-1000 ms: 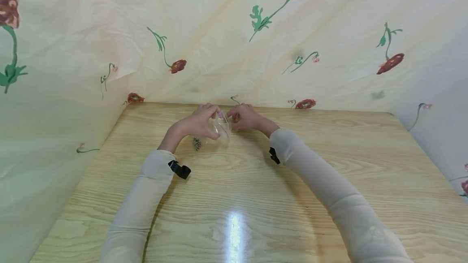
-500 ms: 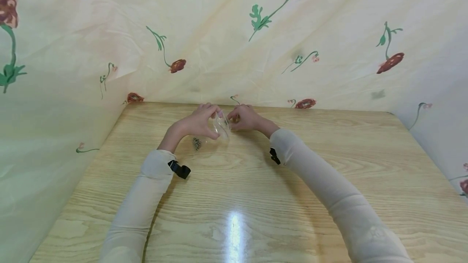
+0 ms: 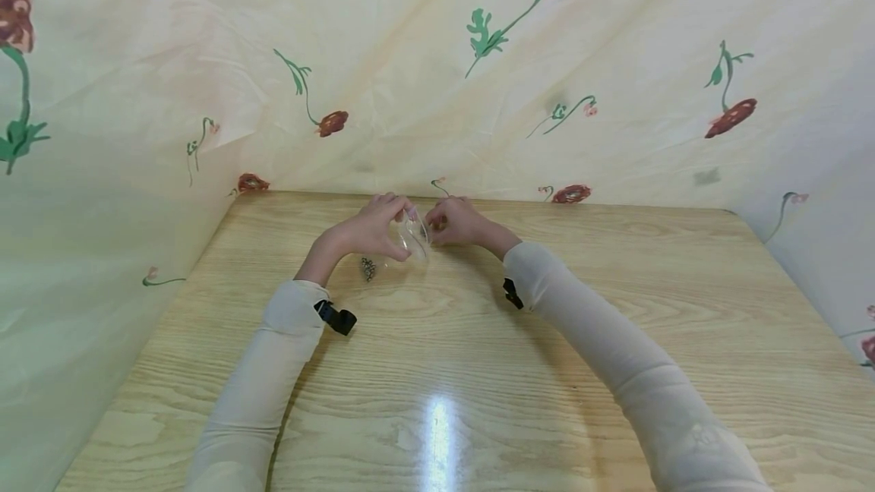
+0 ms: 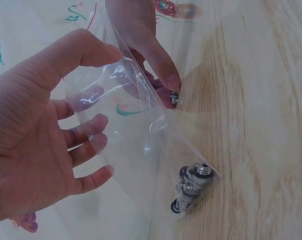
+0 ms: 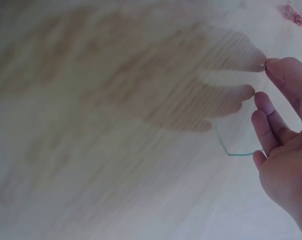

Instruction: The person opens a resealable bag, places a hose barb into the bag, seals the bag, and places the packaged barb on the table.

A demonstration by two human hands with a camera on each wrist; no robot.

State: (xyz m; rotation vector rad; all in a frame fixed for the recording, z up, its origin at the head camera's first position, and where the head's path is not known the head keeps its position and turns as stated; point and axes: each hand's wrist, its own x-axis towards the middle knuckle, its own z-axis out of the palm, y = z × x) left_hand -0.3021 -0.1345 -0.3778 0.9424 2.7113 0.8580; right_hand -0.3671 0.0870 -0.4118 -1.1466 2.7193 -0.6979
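A clear plastic zip bag (image 4: 136, 120) stands propped open in my left hand (image 4: 46, 115), thumb on one side and the other fingers along the opposite side. Several small metal threaded fittings (image 4: 191, 186) lie in its lower corner; from the head view they form a dark little cluster (image 3: 368, 269) below the left hand. Facing the bag, my right hand (image 3: 459, 222) has its thumb and forefinger close together. Between those fingertips, the left wrist view shows one small metal fitting (image 4: 174, 97), partly hidden. The right wrist view barely shows that piece.
The wood-grain table (image 3: 437, 332) runs up to a flowered cloth (image 3: 410, 82) that hangs behind and along both sides. Both hands are near the table's back edge. Black straps with small cameras (image 3: 336, 317) sit at the sleeve cuffs.
The right hand's fingertips have shifted very slightly beside the bag. The left hand, the bag and the cluster of fittings stay in place.
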